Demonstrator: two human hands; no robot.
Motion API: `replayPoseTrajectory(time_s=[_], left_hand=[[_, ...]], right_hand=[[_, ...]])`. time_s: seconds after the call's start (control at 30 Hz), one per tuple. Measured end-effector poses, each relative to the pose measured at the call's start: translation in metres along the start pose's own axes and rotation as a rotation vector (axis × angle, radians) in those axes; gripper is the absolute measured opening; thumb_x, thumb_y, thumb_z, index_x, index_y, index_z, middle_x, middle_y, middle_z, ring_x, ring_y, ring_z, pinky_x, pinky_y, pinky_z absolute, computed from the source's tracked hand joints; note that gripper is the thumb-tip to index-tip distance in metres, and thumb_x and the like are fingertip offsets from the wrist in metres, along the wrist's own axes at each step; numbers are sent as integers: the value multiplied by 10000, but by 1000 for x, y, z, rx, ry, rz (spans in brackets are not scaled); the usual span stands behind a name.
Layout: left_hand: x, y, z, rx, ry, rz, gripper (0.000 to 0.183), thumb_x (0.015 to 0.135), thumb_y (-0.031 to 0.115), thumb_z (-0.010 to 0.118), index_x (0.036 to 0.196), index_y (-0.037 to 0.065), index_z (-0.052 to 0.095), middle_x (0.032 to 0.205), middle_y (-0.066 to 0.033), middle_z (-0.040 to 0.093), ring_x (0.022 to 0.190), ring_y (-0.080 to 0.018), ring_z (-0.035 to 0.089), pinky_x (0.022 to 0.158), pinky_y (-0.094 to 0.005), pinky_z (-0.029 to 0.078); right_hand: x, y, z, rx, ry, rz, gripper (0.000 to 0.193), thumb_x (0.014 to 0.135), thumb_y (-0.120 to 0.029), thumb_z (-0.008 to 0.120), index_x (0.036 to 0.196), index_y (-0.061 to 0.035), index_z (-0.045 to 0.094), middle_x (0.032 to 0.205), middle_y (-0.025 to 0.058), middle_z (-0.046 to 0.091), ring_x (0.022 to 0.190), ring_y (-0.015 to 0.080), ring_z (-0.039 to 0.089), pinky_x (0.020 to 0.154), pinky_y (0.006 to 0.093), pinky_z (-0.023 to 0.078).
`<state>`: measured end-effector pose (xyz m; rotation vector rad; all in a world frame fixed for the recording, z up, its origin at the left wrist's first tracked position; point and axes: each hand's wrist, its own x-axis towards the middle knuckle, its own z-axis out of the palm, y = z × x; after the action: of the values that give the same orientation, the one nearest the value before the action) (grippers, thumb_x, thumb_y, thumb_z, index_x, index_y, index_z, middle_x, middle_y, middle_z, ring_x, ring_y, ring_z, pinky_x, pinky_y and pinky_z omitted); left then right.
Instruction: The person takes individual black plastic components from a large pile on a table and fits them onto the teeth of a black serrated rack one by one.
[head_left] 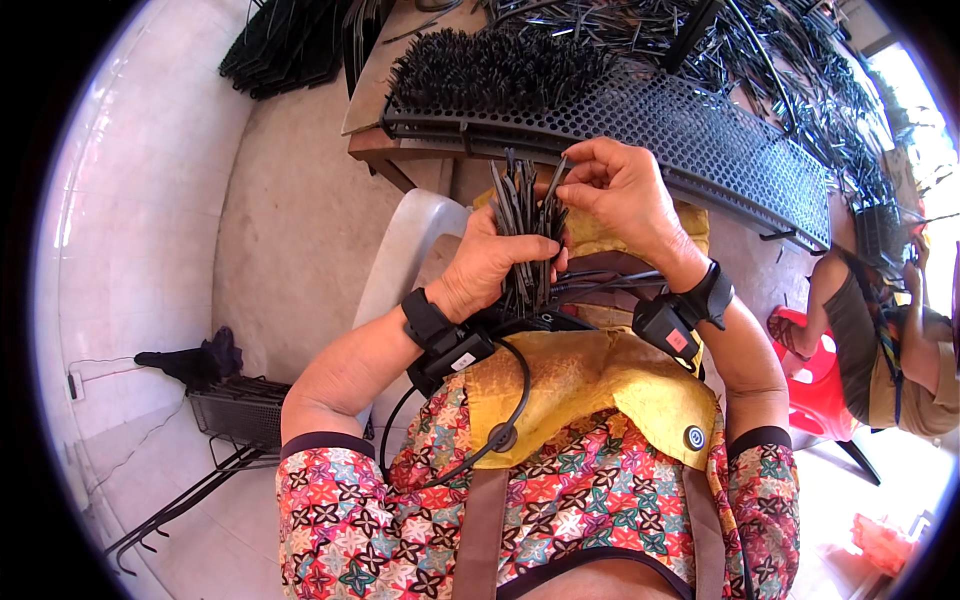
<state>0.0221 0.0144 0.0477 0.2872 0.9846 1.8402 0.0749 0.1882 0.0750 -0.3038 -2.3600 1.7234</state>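
Observation:
In front of my chest, my left hand (497, 252) is wrapped round an upright bundle of thin black strips (521, 207), its thumb pressed across the front. The strips fan out a little at the top, and their lower ends reach down toward my lap. To the right of the bundle is my right hand (622, 192), its thumb and forefinger pinched at the upper tip of one strip standing at the bundle's right edge. Whether that strip is separate from the others, I cannot tell.
Ahead, a perforated black tray (690, 125) on a wooden table carries a dense mass of black strips (490, 75). Loose strips heap behind it. A yellow apron (560, 380) covers my lap. A person sits on a red stool (815, 390) at right. A black wire basket (238, 415) stands at left.

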Motion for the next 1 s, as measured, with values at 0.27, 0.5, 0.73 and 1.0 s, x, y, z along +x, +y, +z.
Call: replayPoseTrajectory(time_s=[0.27, 0.5, 0.73, 1.0], left_hand=[[-3, 1, 2, 48, -11, -18, 456, 767, -35, 621, 1190, 30, 463, 934, -166, 637, 754, -234, 650, 612, -316, 543], [-3, 0, -1, -12, -38, -40, 463, 755, -27, 638, 1181, 35, 465, 916, -159, 635, 730, -219, 643, 595, -307, 536], [1, -3, -6, -30, 10, -44, 469, 744, -27, 647, 1175, 40, 474, 886, -140, 626, 713, -210, 638, 587, -305, 533], [0, -3, -5, -56, 44, -53, 447, 740, -45, 641, 1156, 30, 498, 872, -132, 628, 698, -205, 638, 590, -309, 535]], right_hand=[[-4, -5, 0, -186, 66, 80, 81, 719, 2, 602, 785, 39, 633, 626, 76, 628, 588, 94, 577, 549, 252, 469], [9, -10, -27, -233, 471, -213, 43, 779, -37, 635, 812, -12, 644, 591, 8, 589, 531, 45, 523, 495, 214, 431], [47, -30, -13, -391, 619, -747, 74, 757, 14, 660, 823, -5, 630, 748, 90, 629, 607, 166, 604, 572, 250, 480], [84, -22, 6, -619, 520, -1107, 174, 693, 64, 654, 839, -11, 596, 792, 102, 611, 687, 294, 583, 609, 358, 497]])
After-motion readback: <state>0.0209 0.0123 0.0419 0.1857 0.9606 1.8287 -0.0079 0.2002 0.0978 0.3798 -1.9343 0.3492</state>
